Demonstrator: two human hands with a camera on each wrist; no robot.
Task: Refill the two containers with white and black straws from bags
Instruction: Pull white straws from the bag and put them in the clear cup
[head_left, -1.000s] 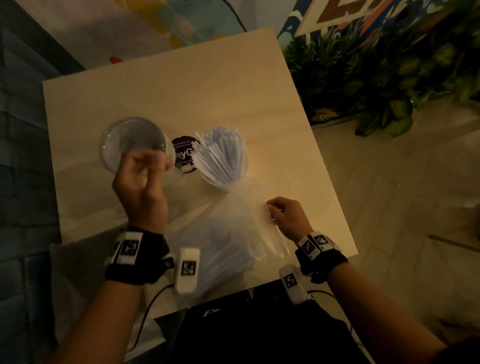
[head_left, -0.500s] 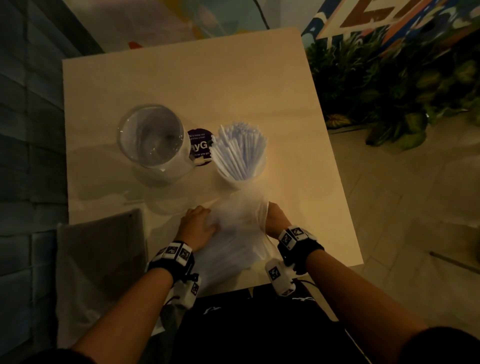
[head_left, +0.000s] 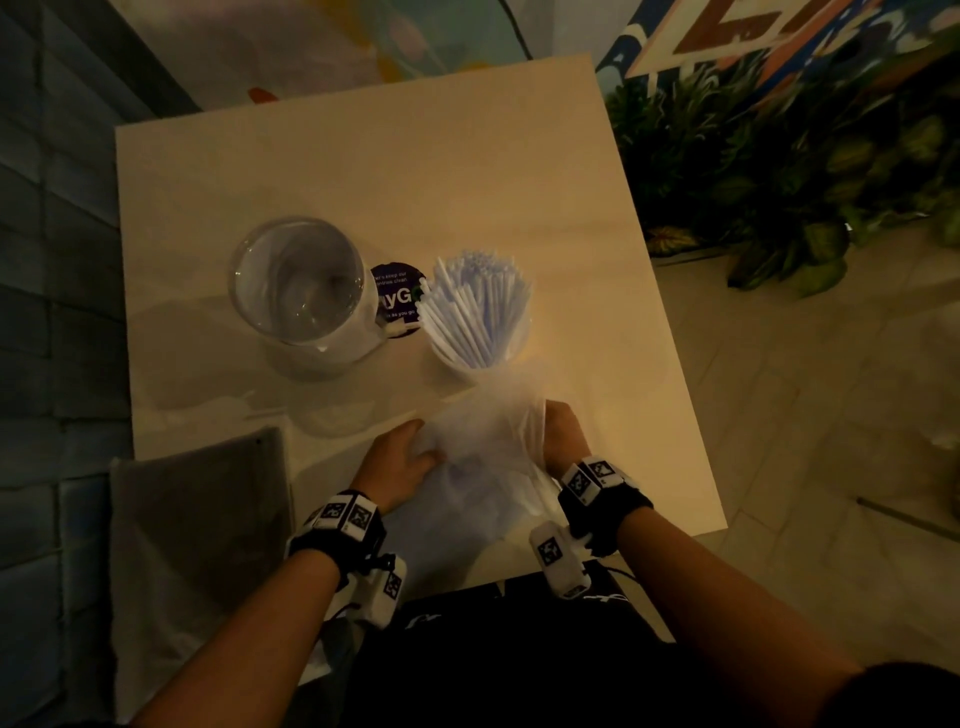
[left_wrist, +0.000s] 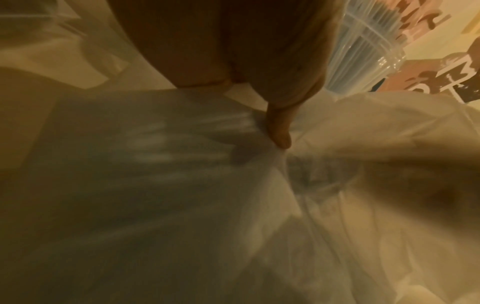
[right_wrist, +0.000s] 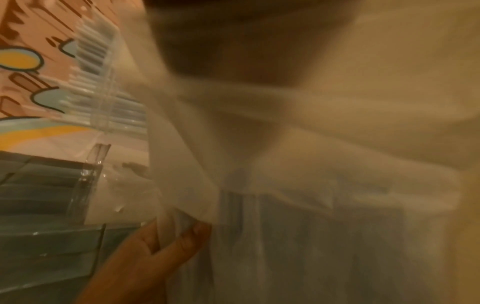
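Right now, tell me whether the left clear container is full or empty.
Empty: the left clear container shows only its bare bottom, while the right one is packed with white straws.

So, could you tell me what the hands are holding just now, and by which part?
Both hold the translucent plastic bag: left hand pinches its left side, right hand grips its right edge near the mouth.

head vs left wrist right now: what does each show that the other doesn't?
Head only: the empty clear container, the purple sticker, the right hand at the bag's far side, a grey bag on the left, and the plants.

Left wrist only: the left hand's fingertip pinching a fold of the plastic.

Both: the translucent bag and the container of white straws.
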